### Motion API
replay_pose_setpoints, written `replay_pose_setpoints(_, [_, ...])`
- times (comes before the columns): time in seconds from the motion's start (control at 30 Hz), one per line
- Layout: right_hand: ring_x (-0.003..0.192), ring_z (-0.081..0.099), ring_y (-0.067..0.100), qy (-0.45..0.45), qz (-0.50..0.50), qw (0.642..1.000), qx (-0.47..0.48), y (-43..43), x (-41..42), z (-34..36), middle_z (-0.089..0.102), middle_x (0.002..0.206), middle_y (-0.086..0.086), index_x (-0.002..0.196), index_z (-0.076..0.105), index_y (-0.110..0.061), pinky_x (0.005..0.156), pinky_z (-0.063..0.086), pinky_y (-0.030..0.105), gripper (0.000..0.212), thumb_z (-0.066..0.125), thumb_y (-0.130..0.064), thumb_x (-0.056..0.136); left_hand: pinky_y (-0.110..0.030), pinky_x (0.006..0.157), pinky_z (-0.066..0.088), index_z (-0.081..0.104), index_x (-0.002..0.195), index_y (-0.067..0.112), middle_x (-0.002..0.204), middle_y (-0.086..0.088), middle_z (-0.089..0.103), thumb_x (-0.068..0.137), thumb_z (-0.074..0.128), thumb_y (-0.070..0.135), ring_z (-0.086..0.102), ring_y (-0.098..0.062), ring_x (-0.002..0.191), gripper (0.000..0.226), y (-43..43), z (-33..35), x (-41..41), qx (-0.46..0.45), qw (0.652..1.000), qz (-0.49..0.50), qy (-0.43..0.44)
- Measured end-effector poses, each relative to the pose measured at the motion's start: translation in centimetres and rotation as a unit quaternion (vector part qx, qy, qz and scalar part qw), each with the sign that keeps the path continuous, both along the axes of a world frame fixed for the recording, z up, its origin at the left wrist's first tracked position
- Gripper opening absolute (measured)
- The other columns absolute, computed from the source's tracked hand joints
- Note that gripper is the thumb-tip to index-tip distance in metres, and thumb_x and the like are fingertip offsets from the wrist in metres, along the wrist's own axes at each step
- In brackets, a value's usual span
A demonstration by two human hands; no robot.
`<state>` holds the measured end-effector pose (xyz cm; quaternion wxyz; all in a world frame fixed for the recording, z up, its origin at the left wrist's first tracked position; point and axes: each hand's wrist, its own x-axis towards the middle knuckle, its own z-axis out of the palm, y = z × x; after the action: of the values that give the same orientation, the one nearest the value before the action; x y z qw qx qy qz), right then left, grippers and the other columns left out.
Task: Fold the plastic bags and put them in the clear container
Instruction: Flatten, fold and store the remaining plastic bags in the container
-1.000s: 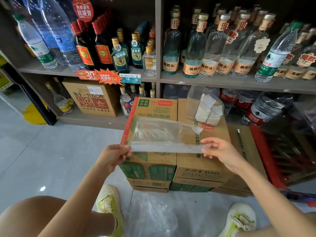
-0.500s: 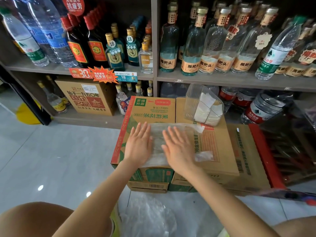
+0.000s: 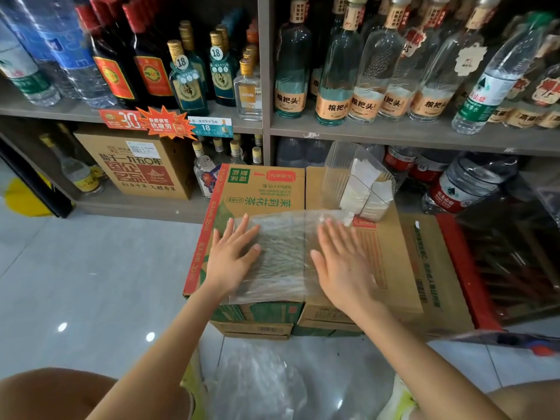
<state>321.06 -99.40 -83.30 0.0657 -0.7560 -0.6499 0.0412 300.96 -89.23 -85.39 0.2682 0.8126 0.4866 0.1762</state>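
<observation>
1. The plastic bag (image 3: 281,256) lies flat across the tops of two cardboard boxes (image 3: 263,189) that stand side by side. It spans the seam between them. The box tops give a firm, level surface to fold on.
2. The left hand (image 3: 231,256) rests palm down on the bag's left edge, fingers straight and slightly spread, gripping nothing.
3. The right hand (image 3: 339,268) lies flat on the bag's right side in the same way, fingers straight, holding nothing.
4. With the palms set apart, the hands probably press out air and creases and pin the slippery film so it cannot slide. This looks like smoothing ahead of a fold.
5. The clear container (image 3: 342,168) stands at the back of the right box, just beyond the bag's far right corner and within easy reach. Folded bags (image 3: 363,189) stand upright inside it, so the task seems partly done.
6. A loose heap of plastic (image 3: 257,386) lies on the floor in front of the boxes, likely more bags waiting to be folded.
</observation>
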Motion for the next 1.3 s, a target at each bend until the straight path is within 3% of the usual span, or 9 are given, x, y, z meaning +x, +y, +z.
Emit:
replay_pose_setpoints(0.13, [0.146, -0.006, 0.019, 0.019, 0.054, 0.998, 0.010, 4.9, -2.7, -0.1, -0.008, 0.154, 0.001, 0.150, 0.005, -0.015, 0.118, -0.010, 0.038, 0.059, 0.000, -0.044, 0.099, -0.033, 0.116, -0.013, 0.039, 0.147, 0.019, 0.157, 0.001, 0.022, 0.085, -0.003, 0.055, 0.011, -0.022, 0.148, 0.084, 0.5, 0.3, 0.3, 0.093, 0.987, 0.006, 0.130])
replay_pose_setpoints(0.2, [0.146, 0.019, 0.022, 0.057, 0.017, 0.997, 0.054, 6.5, -2.4, -0.1, 0.019, 0.156, 0.003, 0.149, 0.024, -0.012, 0.120, 0.009, 0.040, 0.051, 0.019, -0.034, 0.103, -0.029, 0.115, -0.015, 0.021, 0.153, 0.014, 0.160, -0.003, 0.014, 0.084, -0.013, 0.053, 0.005, -0.020, 0.149, 0.086, 0.5, -0.4, 0.4, 0.103, 0.976, -0.006, 0.189])
replay_pose_setpoints(0.3, [0.120, 0.052, 0.024, 0.083, -0.062, 0.985, 0.137, 7.3, -0.1, 0.8, 0.060, 0.128, 0.005, 0.139, 0.046, -0.010, 0.104, 0.036, 0.043, 0.042, 0.044, -0.024, 0.099, -0.026, 0.115, -0.016, 0.006, 0.153, 0.013, 0.159, 0.000, -0.001, 0.085, -0.015, 0.059, -0.005, -0.014, 0.148, 0.085, 0.9, -1.6, -0.4, 0.103, 0.973, -0.036, 0.204])
replay_pose_setpoints(0.47, [0.109, 0.049, 0.015, 0.191, -0.019, 0.980, 0.048, 5.7, 3.0, 1.0, 0.063, 0.104, -0.010, 0.132, 0.054, -0.023, 0.104, 0.031, 0.037, 0.040, 0.060, -0.026, 0.092, -0.024, 0.117, -0.012, 0.009, 0.153, 0.014, 0.158, 0.003, 0.002, 0.087, -0.010, 0.066, -0.006, -0.010, 0.145, 0.086, 2.2, -1.8, -2.2, 0.116, 0.966, -0.108, 0.205])
replay_pose_setpoints(0.8, [0.088, 0.060, 0.006, 0.334, -0.031, 0.942, -0.010, 2.9, 6.9, -0.3, 0.064, 0.080, -0.013, 0.110, 0.057, -0.046, 0.100, 0.041, 0.047, 0.031, 0.068, -0.037, 0.082, -0.027, 0.118, -0.011, 0.009, 0.154, 0.015, 0.158, 0.004, 0.002, 0.086, -0.009, 0.069, -0.003, -0.013, 0.148, 0.088, 3.0, -1.8, -3.0, 0.124, 0.957, -0.152, 0.212])
replay_pose_setpoints(0.93, [0.100, 0.056, 0.012, 0.232, -0.046, 0.971, -0.027, 3.0, 8.7, 0.5, 0.062, 0.083, -0.016, 0.118, 0.056, -0.039, 0.105, 0.033, 0.046, 0.024, 0.051, -0.039, 0.095, -0.028, 0.118, -0.010, 0.010, 0.153, 0.019, 0.158, 0.007, 0.004, 0.088, -0.004, 0.070, -0.001, -0.013, 0.148, 0.083, 3.1, -1.8, -3.3, 0.122, 0.956, -0.172, 0.205])
replay_pose_setpoints(1.07, [0.114, 0.053, 0.019, 0.129, -0.076, 0.988, -0.030, 3.4, 7.4, 0.2, 0.065, 0.108, -0.007, 0.129, 0.053, -0.027, 0.106, 0.030, 0.039, 0.033, 0.036, -0.035, 0.102, -0.031, 0.119, -0.007, 0.011, 0.153, 0.021, 0.158, 0.008, 0.005, 0.091, 0.002, 0.068, 0.001, -0.012, 0.148, 0.079, 3.1, -1.8, -3.4, 0.123, 0.954, -0.179, 0.205])
replay_pose_setpoints(1.2, [0.099, 0.058, 0.012, 0.341, -0.197, 0.916, 0.077, 2.8, 6.7, 0.1, 0.065, 0.110, -0.003, 0.129, 0.054, -0.022, 0.091, 0.048, 0.038, 0.033, 0.047, -0.028, 0.098, -0.030, 0.119, -0.010, 0.003, 0.152, 0.023, 0.159, 0.008, 0.001, 0.086, -0.006, 0.071, -0.007, -0.009, 0.147, 0.082, 2.9, -1.7, -3.2, 0.115, 0.956, -0.166, 0.212])
replay_pose_setpoints(1.3, [0.098, 0.054, 0.007, 0.259, -0.231, 0.924, 0.160, 1.7, 6.1, 1.1, 0.061, 0.123, -0.004, 0.128, 0.058, -0.018, 0.076, 0.044, 0.021, 0.032, 0.045, -0.021, 0.099, -0.029, 0.118, -0.013, 0.001, 0.153, 0.021, 0.158, 0.008, -0.004, 0.084, -0.008, 0.070, -0.011, -0.008, 0.146, 0.085, 2.5, -1.5, -2.6, 0.111, 0.959, -0.134, 0.225])
